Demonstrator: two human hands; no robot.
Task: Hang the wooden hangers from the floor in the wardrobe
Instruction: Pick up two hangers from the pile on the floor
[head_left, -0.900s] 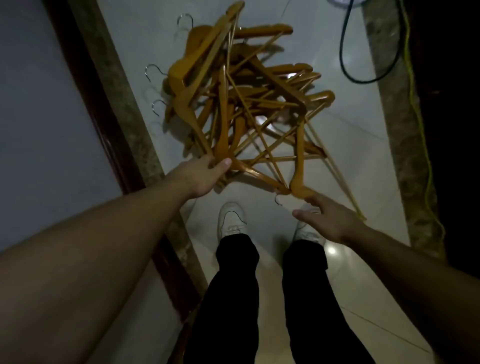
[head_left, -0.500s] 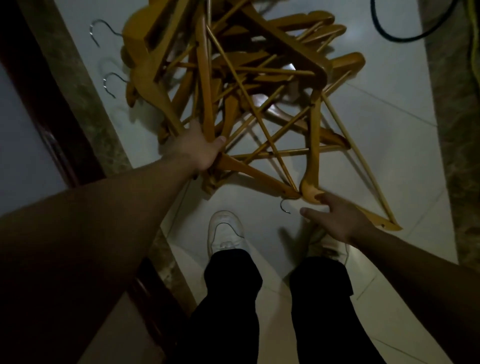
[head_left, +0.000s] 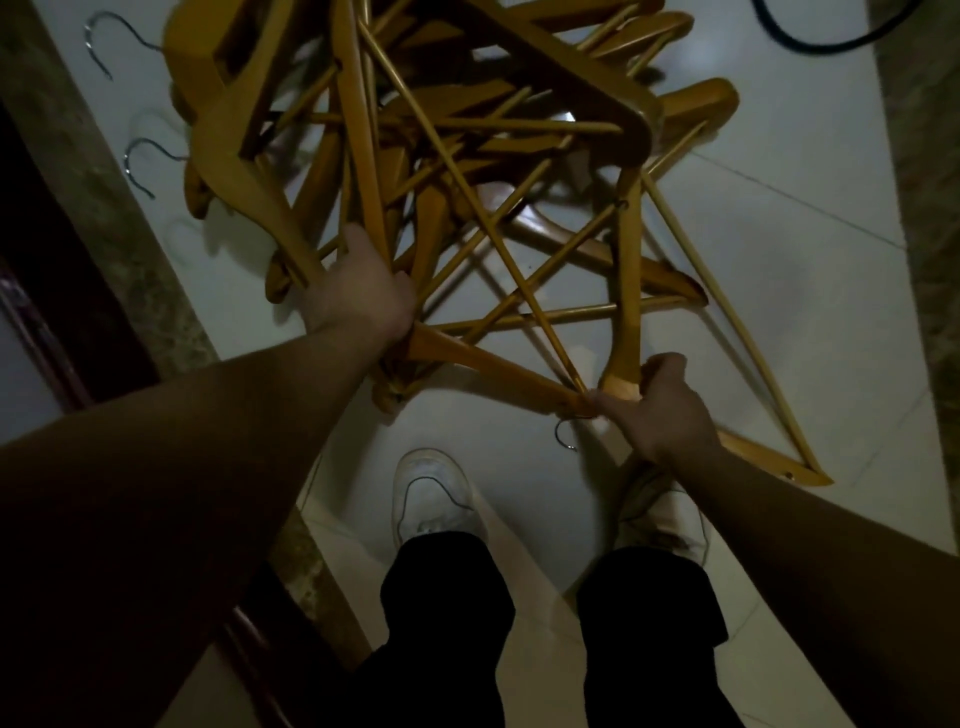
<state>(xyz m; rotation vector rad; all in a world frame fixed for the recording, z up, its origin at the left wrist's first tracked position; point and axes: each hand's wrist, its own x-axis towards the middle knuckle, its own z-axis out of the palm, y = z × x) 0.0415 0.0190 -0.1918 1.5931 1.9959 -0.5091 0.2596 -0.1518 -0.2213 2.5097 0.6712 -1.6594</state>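
The pale glossy tiled floor (head_left: 779, 270) fills the view, and on it sprawls a tangled heap of orange-brown wooden hangers (head_left: 441, 130), arms and thin crossbars crossing every way, the landmark here. A mottled stone border strip (head_left: 93, 208) runs along the left side of the heap, with dark wooden trim (head_left: 47, 291) beyond it. Just below the heap stand two legs in black trousers (head_left: 447, 613), then a pair of white shoes (head_left: 431, 493) close to the heap's near edge. The left hand (head_left: 358, 296) is at the heap's lower left, fingers closed around a cluster of hanger ends. The right hand (head_left: 660, 410) is at the heap's lower right corner, thumb and fingers pinched on the curved shoulder end of one hanger (head_left: 623, 332) where it meets another's tip. A black cable (head_left: 810, 41) loops on the floor at the heap's upper right. Two silver wire hooks (head_left: 135, 166) poke out at the heap's left, and a small one (head_left: 563, 434) curls just under the right hand's corner.
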